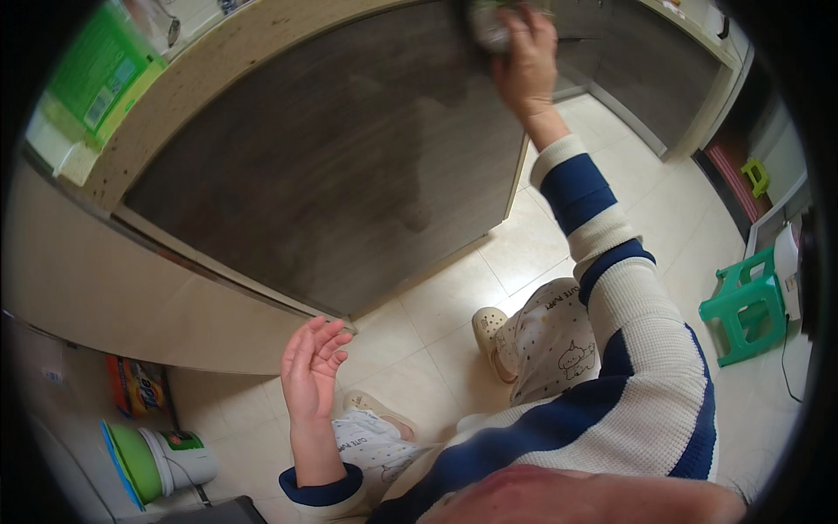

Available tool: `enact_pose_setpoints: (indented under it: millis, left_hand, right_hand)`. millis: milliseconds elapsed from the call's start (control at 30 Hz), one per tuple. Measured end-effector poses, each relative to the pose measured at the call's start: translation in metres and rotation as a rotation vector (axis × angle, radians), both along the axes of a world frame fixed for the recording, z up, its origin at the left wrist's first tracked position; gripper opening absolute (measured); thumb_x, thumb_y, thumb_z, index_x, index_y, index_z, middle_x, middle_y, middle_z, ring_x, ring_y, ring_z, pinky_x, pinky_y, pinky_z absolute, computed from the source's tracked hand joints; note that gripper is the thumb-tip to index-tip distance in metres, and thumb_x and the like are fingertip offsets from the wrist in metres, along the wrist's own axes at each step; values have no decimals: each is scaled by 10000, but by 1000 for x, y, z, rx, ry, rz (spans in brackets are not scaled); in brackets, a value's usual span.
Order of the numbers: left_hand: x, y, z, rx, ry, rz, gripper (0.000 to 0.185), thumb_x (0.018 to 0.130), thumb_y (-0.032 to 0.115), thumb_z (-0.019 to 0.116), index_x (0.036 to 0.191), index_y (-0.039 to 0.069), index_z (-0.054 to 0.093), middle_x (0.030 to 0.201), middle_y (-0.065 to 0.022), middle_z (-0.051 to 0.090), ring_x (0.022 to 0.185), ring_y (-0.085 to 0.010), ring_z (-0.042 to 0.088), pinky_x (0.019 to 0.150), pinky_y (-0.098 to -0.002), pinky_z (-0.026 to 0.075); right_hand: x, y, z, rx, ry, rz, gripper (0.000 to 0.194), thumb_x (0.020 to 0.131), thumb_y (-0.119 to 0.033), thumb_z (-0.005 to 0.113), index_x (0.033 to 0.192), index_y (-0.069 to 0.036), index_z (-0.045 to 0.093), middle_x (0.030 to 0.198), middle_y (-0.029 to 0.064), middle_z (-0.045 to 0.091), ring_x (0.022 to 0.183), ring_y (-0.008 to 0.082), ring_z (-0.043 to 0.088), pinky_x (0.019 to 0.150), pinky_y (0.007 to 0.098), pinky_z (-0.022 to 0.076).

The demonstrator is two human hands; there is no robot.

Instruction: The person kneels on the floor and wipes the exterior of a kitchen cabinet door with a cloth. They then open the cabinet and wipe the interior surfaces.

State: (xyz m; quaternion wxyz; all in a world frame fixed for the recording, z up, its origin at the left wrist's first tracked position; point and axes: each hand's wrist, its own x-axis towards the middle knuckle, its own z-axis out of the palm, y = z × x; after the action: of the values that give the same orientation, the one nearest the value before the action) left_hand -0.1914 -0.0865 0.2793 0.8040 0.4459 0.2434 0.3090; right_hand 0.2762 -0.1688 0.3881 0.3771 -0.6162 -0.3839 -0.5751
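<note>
My right hand (529, 72) reaches up to the top of the view, at the far upper corner of a dark wood-grain cabinet panel (314, 170). It is closed on a blurred, pale greenish object (491, 26), whose kind I cannot tell; part of it lies beyond the dark rim of the picture. Lower left, my left hand (315, 370) hangs in the air in front of the panel's lower corner, palm turned up, fingers loosely curled and holding nothing.
Along the speckled countertop edge (177, 85) stands a green package (98, 72). A green plastic stool (746, 311) is at the right on the tiled floor (452, 367). At lower left are a white bucket (196, 458), a green basin (134, 462) and a Tide detergent bag (141, 390).
</note>
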Motion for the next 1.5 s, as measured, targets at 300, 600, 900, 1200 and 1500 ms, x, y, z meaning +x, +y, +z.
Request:
enact_pose_setpoints:
  millis: [300,600,900,1200,1500]
  left_hand:
    - [-6,-12,13,-12,-56,-5,307,1022,191,481,1212,-31,574,1086,-196,687,927,-246,682,755,-311,537]
    - [-1,12,-5,4,43,104,284,1023,183,485,1197,-18,584,1065,-166,695,903,-226,684,707,-275,529]
    - [-5,-12,13,175,73,18,240,1017,146,500,1154,-11,617,1024,-143,698,874,-164,661,729,-248,492]
    - [-7,-31,26,283,3,-45,230,1015,133,490,1142,-8,621,1002,-142,705,877,-165,661,763,-252,481]
    - [-3,-21,9,305,100,69,202,1004,146,543,1092,-3,648,947,-93,712,822,-113,643,728,-223,465]
  right_hand:
    - [-56,77,-6,196,188,-10,709,678,-90,629,1349,41,438,1385,286,365,1280,512,308,1116,566,248]
    - [-242,135,-14,-78,-67,310,332,786,-164,638,1102,-268,651,1337,-14,504,1301,340,401,891,487,396]
    - [-140,73,-20,-138,-50,262,594,606,-59,707,1189,-157,650,1301,127,528,1245,402,442,1068,523,360]
    - [-267,163,1,-15,173,303,680,608,-61,687,1267,-164,555,1386,165,390,1324,498,267,1042,637,272]
    - [-323,199,-31,-98,-113,494,417,767,-175,652,1172,-270,639,1416,-43,458,1309,299,390,961,516,365]
